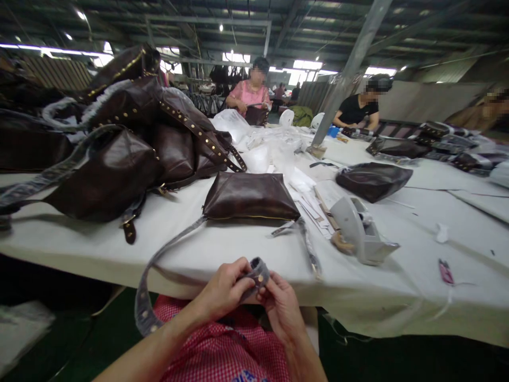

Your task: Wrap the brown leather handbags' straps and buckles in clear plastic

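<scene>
A dark brown leather bag (248, 196) with a gold zipper lies on the table in front of me. Its long studded strap (153, 276), covered in a greyish wrap, loops off the table's front edge and comes up to my hands. My left hand (226, 289) pinches the curled strap between thumb and fingers. From the other side, my right hand (280, 302) grips the same curled part with its fingertips. Another wrapped strap piece (309, 246) with a metal end hangs from the bag's right corner.
Brown studded bags (119, 164) are heaped at the left. A grey tape dispenser (360, 233) stands right of the bag, near paper strips (312, 209). Further back lie clear plastic bags (262, 151), another bag (374, 180) and a metal post (345, 74). Pink snips (446, 271) lie at right; co-workers sit across the table.
</scene>
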`<state>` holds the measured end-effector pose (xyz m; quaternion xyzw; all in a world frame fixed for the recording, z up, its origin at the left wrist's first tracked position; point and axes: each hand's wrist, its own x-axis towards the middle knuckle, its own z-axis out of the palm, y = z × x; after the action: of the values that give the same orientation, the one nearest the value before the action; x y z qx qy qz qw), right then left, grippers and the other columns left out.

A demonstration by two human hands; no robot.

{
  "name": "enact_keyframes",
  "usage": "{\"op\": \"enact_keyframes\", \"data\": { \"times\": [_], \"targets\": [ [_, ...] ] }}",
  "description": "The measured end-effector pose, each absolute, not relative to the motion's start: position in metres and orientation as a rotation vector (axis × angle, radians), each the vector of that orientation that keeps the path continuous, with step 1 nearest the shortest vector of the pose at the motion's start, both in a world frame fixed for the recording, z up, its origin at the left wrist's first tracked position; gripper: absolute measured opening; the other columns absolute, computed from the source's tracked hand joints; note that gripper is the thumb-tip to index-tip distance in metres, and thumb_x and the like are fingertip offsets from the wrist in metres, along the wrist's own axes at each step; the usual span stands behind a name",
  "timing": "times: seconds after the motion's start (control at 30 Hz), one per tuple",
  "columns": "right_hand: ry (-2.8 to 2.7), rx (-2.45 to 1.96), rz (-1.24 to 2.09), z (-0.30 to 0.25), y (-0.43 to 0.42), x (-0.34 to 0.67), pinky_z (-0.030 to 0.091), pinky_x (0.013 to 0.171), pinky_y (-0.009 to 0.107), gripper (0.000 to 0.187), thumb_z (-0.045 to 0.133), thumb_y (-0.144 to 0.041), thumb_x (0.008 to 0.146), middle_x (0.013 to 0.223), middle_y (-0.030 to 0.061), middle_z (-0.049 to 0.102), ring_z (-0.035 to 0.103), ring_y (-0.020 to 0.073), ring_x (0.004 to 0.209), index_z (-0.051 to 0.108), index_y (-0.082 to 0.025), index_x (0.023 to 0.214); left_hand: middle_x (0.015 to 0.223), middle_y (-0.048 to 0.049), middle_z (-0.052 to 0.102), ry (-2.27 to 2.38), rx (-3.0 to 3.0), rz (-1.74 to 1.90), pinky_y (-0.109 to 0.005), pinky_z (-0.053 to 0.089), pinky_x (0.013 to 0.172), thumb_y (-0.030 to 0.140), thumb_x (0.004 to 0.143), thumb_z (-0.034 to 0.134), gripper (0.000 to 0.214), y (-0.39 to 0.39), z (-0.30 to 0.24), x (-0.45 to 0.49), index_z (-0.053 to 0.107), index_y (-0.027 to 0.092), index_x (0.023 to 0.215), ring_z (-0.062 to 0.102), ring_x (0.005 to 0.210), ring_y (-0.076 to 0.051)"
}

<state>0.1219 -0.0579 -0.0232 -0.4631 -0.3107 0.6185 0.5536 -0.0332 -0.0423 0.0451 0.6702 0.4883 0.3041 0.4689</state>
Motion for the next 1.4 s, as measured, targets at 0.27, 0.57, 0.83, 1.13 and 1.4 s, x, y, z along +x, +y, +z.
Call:
{"op": "enact_keyframes", "data": {
  "times": [0.27, 0.57, 0.83, 1.13, 1.4],
  "targets": [
    [-2.062, -1.067, -0.046, 0.01, -0.063, 0.145, 0.043, 0.103, 0.049, 0.054, 0.042, -0.008, 0.089, 0.137, 0.0131, 0.054, 0.046, 0.0274, 0.13, 0.041, -0.018, 0.142, 0.055, 0.006, 0.053, 1.128, 1.217, 0.577, -0.02, 0.036, 0.044, 0.029, 0.07, 0.057, 0.016, -0.029, 0.049, -0.038, 0.048, 0.018, 0.078, 0.049, 0.045, -0.01],
    [-1.981, -1.083, 0.004, -0.014, -0.049, 0.141, 0.056, 0.079, 0.038, 0.028, 0.045, -0.017, 0.089, 0.099, 0.0139, 0.067, 0.065, 0.025, 0.093, 0.057, -0.014, 0.115, 0.064, 0.0036, 0.06, 0.959, 1.154, 0.527, -0.021, 0.042, 0.046, 0.027, 0.07, 0.06, 0.026, -0.038, 0.063, -0.023, 0.048, 0.017, 0.09, 0.055, 0.05, -0.012],
    [-1.265, -1.293, 0.979, 0.006, -0.057, 0.119, 0.049, 0.059, 0.026, 0.026, 0.059, -0.018, 0.069, 0.075, -0.0006, 0.067, 0.061, 0.0164, 0.064, 0.06, -0.02, 0.095, 0.07, 0.0029, 0.062, 0.807, 1.219, 0.507, -0.021, 0.045, 0.056, 0.019, 0.076, 0.056, 0.02, -0.038, 0.059, -0.039, 0.051, 0.017, 0.095, 0.058, 0.06, -0.011],
    [-1.241, -1.061, 1.066, 0.002, -0.05, 0.113, 0.056, 0.072, 0.035, 0.032, 0.056, -0.018, 0.076, 0.105, 0.0085, 0.069, 0.067, 0.0219, 0.087, 0.058, -0.021, 0.108, 0.059, 0.0024, 0.058, 0.858, 1.303, 0.597, -0.02, 0.046, 0.05, 0.023, 0.084, 0.047, 0.008, -0.044, 0.045, -0.032, 0.051, 0.016, 0.086, 0.057, 0.051, -0.011],
    [-1.88, -1.034, 0.289, 0.013, -0.033, 0.139, 0.052, 0.069, 0.03, 0.016, 0.053, -0.024, 0.083, 0.085, 0.0062, 0.064, 0.062, 0.0192, 0.078, 0.061, -0.02, 0.095, 0.057, 0.0033, 0.058, 0.768, 1.303, 0.525, -0.021, 0.044, 0.047, 0.021, 0.086, 0.044, 0.008, -0.04, 0.06, -0.028, 0.046, 0.018, 0.092, 0.055, 0.046, -0.012]
  ]
}}
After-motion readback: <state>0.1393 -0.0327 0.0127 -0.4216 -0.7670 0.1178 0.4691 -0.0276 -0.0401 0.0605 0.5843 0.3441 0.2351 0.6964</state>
